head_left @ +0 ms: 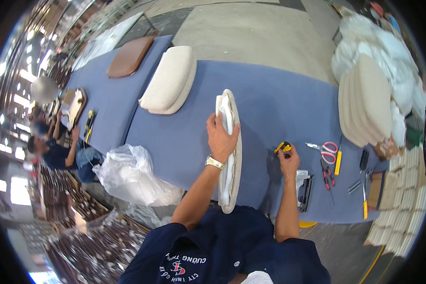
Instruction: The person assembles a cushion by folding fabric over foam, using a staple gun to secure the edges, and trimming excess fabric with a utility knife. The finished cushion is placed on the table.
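Seat cushion (pixel 238 156), cream-coloured, stands on its narrow side at the middle of the counter's near edge, with its long axis running toward the far edge. White material (pixel 228 163) shows along the side that faces up. The left hand (pixel 222 140) grips the cushion from above, fingers on one side and thumb on the other; a watch (pixel 215 162) is on that wrist. The right hand (pixel 289 161) is closed around a yellow and black tape measure (pixel 282 147), well apart from the cushion, toward the near edge of the blue counter (pixel 279 94).

Just beside the right forearm, a staple gun (pixel 306 191) lies at the near edge. Farther toward the right edge are scissors (pixel 327 153) with red and white handles, a yellow-handled screwdriver (pixel 338 163) and red-handled pliers (pixel 327 174). A long tool (pixel 365 208) with a yellow grip lies by the near right corner.

A stack of cream cushions (pixel 364 102) sits at the far right corner, and a pair of pale cushions (pixel 169 78) at the far left corner. A plastic bag (pixel 132 175) bunches at the near left corner. On a second blue counter (pixel 110 102) to the left lies a brown cushion (pixel 130 57); a co-worker (pixel 57 156) is beside that counter.
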A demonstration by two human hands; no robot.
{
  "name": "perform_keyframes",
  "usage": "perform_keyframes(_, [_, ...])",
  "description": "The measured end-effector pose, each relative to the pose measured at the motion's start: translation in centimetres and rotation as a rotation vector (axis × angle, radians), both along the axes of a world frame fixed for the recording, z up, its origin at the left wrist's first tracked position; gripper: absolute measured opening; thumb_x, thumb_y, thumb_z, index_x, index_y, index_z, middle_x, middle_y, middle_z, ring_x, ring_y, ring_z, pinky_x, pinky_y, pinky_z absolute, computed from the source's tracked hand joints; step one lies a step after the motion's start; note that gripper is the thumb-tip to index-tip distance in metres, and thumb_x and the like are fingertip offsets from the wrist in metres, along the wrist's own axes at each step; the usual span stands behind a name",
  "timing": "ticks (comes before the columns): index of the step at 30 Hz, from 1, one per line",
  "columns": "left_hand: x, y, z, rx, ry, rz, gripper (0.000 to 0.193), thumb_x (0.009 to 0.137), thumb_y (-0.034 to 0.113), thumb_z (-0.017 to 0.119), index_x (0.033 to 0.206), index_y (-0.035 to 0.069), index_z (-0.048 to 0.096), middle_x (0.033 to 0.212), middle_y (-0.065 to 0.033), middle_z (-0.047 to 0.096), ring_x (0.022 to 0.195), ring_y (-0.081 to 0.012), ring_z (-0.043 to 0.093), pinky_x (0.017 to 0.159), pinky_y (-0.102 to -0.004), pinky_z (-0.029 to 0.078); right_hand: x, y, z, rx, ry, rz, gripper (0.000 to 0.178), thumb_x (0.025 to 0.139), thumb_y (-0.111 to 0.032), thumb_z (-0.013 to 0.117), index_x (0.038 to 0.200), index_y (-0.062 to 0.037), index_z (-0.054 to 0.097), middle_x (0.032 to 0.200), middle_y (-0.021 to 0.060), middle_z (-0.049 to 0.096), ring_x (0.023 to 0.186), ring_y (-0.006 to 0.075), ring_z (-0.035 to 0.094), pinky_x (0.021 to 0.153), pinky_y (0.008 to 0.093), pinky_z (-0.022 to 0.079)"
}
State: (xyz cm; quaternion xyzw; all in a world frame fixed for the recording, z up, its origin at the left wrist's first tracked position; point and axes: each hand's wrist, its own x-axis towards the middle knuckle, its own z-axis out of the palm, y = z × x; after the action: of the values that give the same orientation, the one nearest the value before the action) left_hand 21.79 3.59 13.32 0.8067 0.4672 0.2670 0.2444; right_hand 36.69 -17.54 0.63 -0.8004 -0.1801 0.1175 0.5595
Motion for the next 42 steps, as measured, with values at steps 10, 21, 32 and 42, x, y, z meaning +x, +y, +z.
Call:
perform_keyframes(10, [5.1,10.8,-0.7,0.398,0.05,-0.254,0.027,0.085,0.024,0.079,0.106,0.009,0.071,0.115,-0.011,0.066,0.109,-0.0338,0.062,0.095,-0.044,0.052,-0.9,0.5,1.5,-0.158,0.08,0.098,0.029,0.087,-0.014,0.07,0.116,-0.0144,0.07,0.073,0.0066,0.065,0.066,0.0221,0.066,0.063,0.0389,0.053])
perform_keyframes(21, [5.3,11.9,-1.5,-0.006,-0.318,-0.26,0.012,0.092,0.012,0.075,0.088,0.005,0.067,0.112,-0.0127,0.071,0.103,-0.0263,0.066,0.084,-0.0371,0.051,0.9,8.2,9.0,0.719,0.495,-0.051,0.02,0.104,-0.017,0.06,0.12,-0.0074,0.054,0.07,0.004,0.058,0.044,0.0105,0.046,0.043,0.0258,0.044])
perform_keyframes(32, [4.4,13.0,-1.7,-0.426,-0.429,-0.169,0.019,0.091,0.018,0.076,0.087,0.0,0.072,0.117,-0.0131,0.072,0.107,-0.0217,0.067,0.093,-0.0353,0.051,-1.6,19.8,12.6,0.541,0.097,0.225,0.035,0.106,-0.023,0.055,0.132,-0.0009,0.065,0.094,0.0066,0.068,0.064,0.0088,0.058,0.06,0.0244,0.048])
perform_keyframes(42, [4.4,13.1,-2.0,-0.468,-0.465,-0.188,0.018,0.091,0.016,0.075,0.086,-0.001,0.071,0.117,-0.0141,0.071,0.109,-0.0219,0.066,0.094,-0.035,0.05,-1.9,21.4,11.5,0.414,0.101,0.226,0.024,0.104,-0.017,0.062,0.123,-0.0068,0.071,0.093,0.0075,0.075,0.072,0.0118,0.067,0.066,0.0274,0.054])
